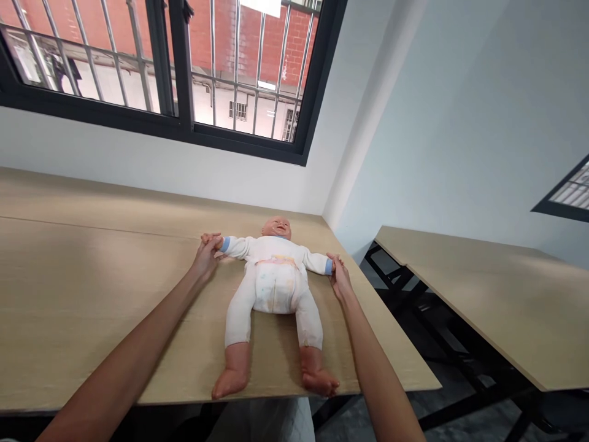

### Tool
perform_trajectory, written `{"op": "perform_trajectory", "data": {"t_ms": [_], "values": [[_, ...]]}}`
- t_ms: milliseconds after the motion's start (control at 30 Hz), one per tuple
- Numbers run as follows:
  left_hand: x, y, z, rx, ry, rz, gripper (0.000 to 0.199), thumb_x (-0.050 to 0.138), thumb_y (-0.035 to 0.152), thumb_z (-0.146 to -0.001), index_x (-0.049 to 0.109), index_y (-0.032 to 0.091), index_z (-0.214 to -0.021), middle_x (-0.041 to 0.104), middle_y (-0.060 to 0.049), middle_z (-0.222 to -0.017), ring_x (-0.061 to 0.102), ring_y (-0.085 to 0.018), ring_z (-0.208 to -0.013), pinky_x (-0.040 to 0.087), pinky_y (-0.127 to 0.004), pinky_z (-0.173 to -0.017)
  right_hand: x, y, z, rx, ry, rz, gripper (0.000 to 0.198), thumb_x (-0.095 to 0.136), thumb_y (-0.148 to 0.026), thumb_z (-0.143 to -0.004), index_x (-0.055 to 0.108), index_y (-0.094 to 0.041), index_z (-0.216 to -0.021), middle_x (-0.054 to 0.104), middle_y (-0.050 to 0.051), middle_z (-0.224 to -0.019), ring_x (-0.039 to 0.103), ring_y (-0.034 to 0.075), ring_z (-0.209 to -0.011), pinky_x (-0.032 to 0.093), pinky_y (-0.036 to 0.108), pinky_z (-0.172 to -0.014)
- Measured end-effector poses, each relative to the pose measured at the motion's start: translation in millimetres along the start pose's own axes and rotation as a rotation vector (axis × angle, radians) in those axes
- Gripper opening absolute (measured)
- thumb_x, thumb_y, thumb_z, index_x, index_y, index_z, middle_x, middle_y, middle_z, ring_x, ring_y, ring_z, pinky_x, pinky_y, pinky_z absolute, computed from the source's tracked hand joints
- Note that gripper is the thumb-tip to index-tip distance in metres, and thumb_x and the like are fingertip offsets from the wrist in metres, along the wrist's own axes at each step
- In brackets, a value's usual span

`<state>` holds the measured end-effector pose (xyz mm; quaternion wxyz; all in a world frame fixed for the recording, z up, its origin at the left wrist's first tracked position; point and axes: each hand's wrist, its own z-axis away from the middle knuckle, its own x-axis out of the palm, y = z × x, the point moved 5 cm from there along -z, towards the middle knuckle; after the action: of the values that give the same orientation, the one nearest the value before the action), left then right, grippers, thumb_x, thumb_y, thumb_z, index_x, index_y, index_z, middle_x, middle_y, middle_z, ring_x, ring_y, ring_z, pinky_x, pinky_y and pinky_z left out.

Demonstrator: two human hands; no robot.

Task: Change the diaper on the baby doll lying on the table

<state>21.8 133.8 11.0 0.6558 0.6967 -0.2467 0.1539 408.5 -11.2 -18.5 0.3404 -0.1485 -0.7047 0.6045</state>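
A baby doll lies on its back on the wooden table, its head toward the window wall and its feet at the near edge. It wears a white long-sleeved top with blue cuffs, white leggings and a printed diaper over them. Both its arms are stretched out sideways. My left hand is closed around the doll's hand on the left side of the view. On the other side, my right hand grips the doll's other hand just past the blue cuff.
The doll's table runs along a wall below a barred window. To the right, across a gap, stands a second wooden table on black metal legs. The first table's right edge lies close to my right forearm.
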Motion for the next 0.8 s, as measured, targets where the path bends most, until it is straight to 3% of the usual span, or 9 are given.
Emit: {"op": "perform_trajectory", "data": {"t_ms": [200,500,633,800], "values": [[1.6,-1.9,-1.3,-0.02,-0.028,0.058,0.029,0.072,0.032,-0.067,0.048,0.022,-0.08,0.059,0.001,-0.09,0.057,-0.014,-0.081,0.051,-0.024,-0.064,0.7,-0.6,1.1,-0.003,-0.007,0.027,0.039,0.051,-0.049,-0.088,0.067,-0.02,-0.109,0.066,0.005,-0.115,0.064,0.015,-0.102,0.056,0.023,-0.08],[13.9,15.6,7.1,-0.044,-0.25,0.11,0.033,0.073,0.014,-0.065,0.057,0.02,-0.093,0.069,-0.005,-0.096,0.062,-0.016,-0.087,0.05,-0.023,-0.068,-1.7,0.9,1.4,-0.018,-0.01,0.054,0.043,0.052,-0.054,-0.086,0.067,-0.02,-0.107,0.067,0.005,-0.114,0.064,0.016,-0.102,0.055,0.023,-0.079],[16.1,13.7,7.8,-0.037,-0.229,0.059,0.019,0.074,0.024,-0.071,0.058,0.018,-0.079,0.069,-0.006,-0.09,0.062,-0.017,-0.085,0.05,-0.025,-0.069,-1.3,0.0,1.5,-0.024,-0.013,0.051,0.046,0.049,-0.054,-0.087,0.066,-0.018,-0.109,0.065,0.006,-0.118,0.063,0.016,-0.103,0.054,0.022,-0.078],[16.4,8.7,5.5,-0.003,-0.165,0.026,0.037,0.075,0.048,-0.071,0.053,0.017,-0.069,0.068,-0.005,-0.079,0.062,-0.017,-0.08,0.05,-0.028,-0.074,-0.9,-0.9,3.1,-0.032,-0.015,0.049,0.051,0.049,-0.056,-0.086,0.065,-0.017,-0.114,0.066,0.007,-0.116,0.064,0.017,-0.1,0.054,0.023,-0.076]]}}
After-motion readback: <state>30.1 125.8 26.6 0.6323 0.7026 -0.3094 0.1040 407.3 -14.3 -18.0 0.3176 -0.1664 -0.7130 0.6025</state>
